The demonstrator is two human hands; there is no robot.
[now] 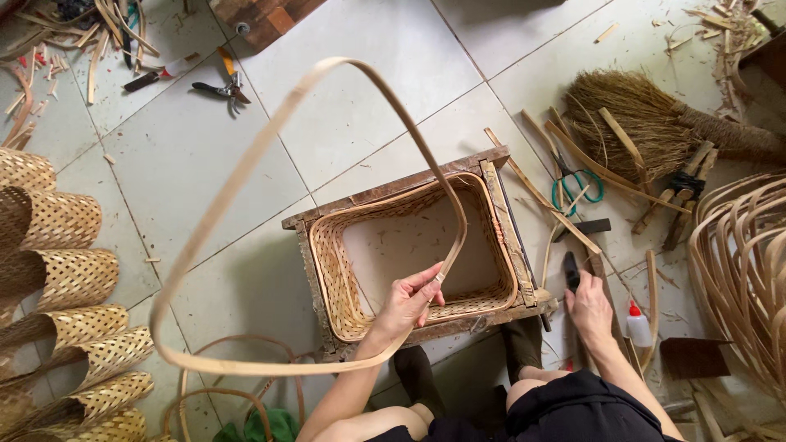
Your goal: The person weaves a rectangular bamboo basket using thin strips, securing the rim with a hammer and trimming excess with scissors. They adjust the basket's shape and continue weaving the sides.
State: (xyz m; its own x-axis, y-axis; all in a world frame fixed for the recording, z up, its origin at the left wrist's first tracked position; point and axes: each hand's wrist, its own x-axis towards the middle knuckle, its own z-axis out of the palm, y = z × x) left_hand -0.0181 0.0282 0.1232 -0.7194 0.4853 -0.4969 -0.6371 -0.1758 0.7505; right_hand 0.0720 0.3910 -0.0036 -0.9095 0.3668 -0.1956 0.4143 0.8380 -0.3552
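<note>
Bending bamboo strip [246, 188] in left hand [407, 300], glue bottle [638, 327] beside right hand [589, 307]

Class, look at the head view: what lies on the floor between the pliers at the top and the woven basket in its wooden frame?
Bare floor tile between the pliers and the basket; only the bent strip in the left hand arcs above it.

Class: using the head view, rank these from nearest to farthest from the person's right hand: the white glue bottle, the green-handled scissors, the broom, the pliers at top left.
From the right hand:
1. White glue bottle, just to its right.
2. Green-handled scissors, above it.
3. Broom, upper right.
4. Pliers, far across at upper left.
</note>
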